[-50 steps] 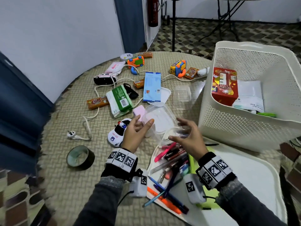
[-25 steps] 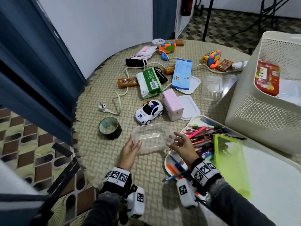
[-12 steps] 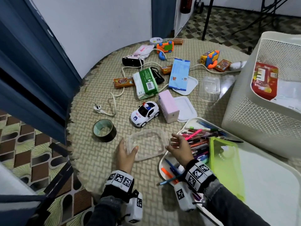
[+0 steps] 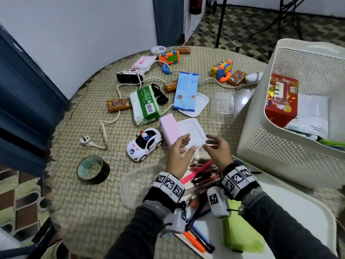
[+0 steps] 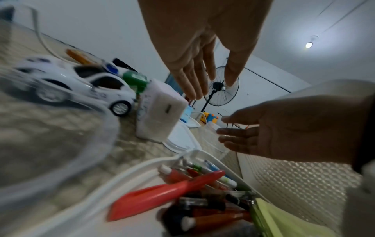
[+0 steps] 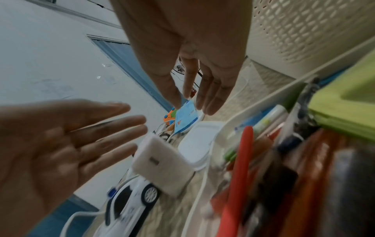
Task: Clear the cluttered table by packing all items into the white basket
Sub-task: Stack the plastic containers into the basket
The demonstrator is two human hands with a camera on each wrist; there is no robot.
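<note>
Above the pens (image 4: 202,171), left hand (image 4: 180,156), right hand (image 4: 217,150), both empty

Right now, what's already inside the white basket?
Inside the white basket: a red printed box, white paper packets and something green at the near wall. Anything beneath them is covered.

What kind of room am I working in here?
Likely a home or small indoor room: a woven-top round table covered in toys and snacks, patterned floor tiles, and a standing fan by the wall.

Standing fan (image 5: 221,89) (black), blue door (image 4: 168,21)
</note>
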